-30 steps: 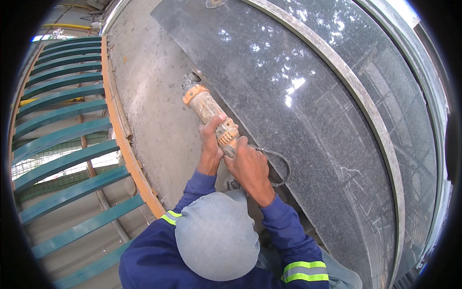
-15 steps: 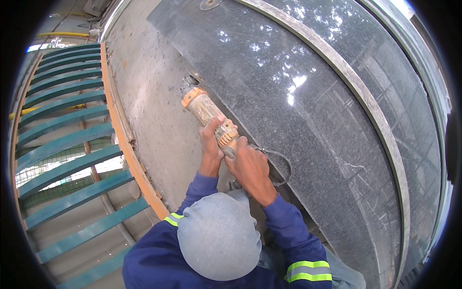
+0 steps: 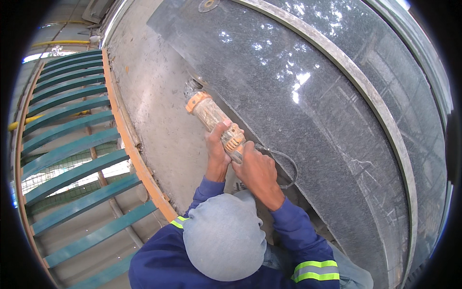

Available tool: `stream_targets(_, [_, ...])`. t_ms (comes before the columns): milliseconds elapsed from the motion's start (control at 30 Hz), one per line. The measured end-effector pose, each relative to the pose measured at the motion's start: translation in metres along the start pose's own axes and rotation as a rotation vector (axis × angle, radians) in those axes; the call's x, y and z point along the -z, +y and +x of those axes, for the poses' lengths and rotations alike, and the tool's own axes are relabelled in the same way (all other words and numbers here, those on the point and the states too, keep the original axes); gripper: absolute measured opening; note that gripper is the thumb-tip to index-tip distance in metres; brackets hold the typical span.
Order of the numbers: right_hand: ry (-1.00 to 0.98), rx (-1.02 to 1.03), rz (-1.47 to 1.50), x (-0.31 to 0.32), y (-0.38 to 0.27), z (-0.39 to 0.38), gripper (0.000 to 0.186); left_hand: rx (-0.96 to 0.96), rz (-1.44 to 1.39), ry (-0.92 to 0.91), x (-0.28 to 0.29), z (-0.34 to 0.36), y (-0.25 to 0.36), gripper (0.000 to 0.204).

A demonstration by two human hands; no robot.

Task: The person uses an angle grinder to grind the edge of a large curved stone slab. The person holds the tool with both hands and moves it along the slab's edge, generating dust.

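A dusty orange-and-grey angle grinder (image 3: pixel 211 111) is held in both my hands, slanting up and to the left. Its head end lies along the left edge of a dark speckled stone slab (image 3: pixel 284 120); the working disc is too hidden to make out. My left hand (image 3: pixel 219 151) is closed around the rear part of the grinder's body, thumb on top. Just behind it, to the right, my right hand (image 3: pixel 257 168) wraps the tail end. A grey cord (image 3: pixel 294 166) loops out beside my right hand, over the slab edge.
To the left stands a rack of teal slats (image 3: pixel 77 156) with an orange side rail (image 3: pixel 139 164). Dusty concrete floor (image 3: pixel 149 96) runs between rack and slab. A pale edge strip (image 3: pixel 353 77) crosses the slabs at right. A round disc (image 3: pixel 209 5) lies on the slab's far end.
The whole view has shifted slightly, so everything sits a little lower and further right. Both hands keep the same grip, and the grinder stays at the slab's edge.
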State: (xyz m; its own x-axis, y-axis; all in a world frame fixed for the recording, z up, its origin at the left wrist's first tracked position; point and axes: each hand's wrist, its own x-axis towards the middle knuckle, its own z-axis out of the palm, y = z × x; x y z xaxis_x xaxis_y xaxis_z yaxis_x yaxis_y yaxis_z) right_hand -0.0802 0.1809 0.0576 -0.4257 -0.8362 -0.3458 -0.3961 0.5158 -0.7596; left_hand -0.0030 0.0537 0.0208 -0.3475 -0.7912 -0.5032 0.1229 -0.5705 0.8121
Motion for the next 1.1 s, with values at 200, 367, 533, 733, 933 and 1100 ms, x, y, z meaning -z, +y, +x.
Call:
stream_targets(200, [0.013,0.029,0.008,0.003,0.001,-0.001,0.04,-0.012,-0.051,0.029,-0.004,-0.003,-0.001,0.032])
stream_targets(367, [0.069,0.069,0.021,-0.005,0.005,0.005,0.044,0.021,-0.016,0.01,0.001,0.008,-0.002,0.037])
stream_targets(533, [0.05,0.058,0.001,-0.005,0.003,0.006,0.044,0.013,-0.012,0.019,0.007,0.012,-0.004,0.037])
stream_targets(733, [0.04,0.043,0.013,0.001,0.003,-0.001,0.043,-0.001,0.017,0.036,-0.004,-0.003,0.001,0.038])
stream_targets(933, [0.057,0.071,0.034,0.003,0.005,-0.002,0.042,-0.005,-0.04,0.038,-0.006,-0.004,-0.001,0.036])
stream_targets(1100, [0.025,0.04,0.028,0.003,0.002,0.002,0.042,0.016,0.014,0.033,0.0,0.004,-0.001,0.038])
